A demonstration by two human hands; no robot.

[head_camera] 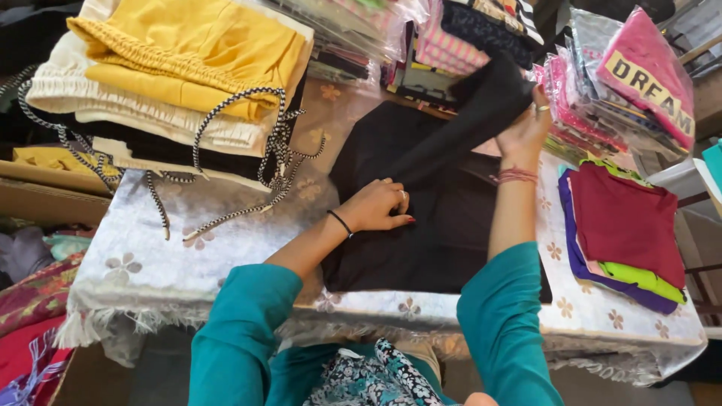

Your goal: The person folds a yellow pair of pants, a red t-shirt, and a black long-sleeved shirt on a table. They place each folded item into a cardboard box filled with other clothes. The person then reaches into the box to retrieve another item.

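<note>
Teal sleeves (241, 338) nearest; my left hand (376, 207) lay flat, fingers together, pinning the black garment (436, 225) to the table (150, 263); my right hand (526, 131) pinched its lifted end, apparently folding it over.

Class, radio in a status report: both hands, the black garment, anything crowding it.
Left hand pressing black garment flat. Right hand lifting its far flap. Folded stacks close on the right, none on it.
</note>
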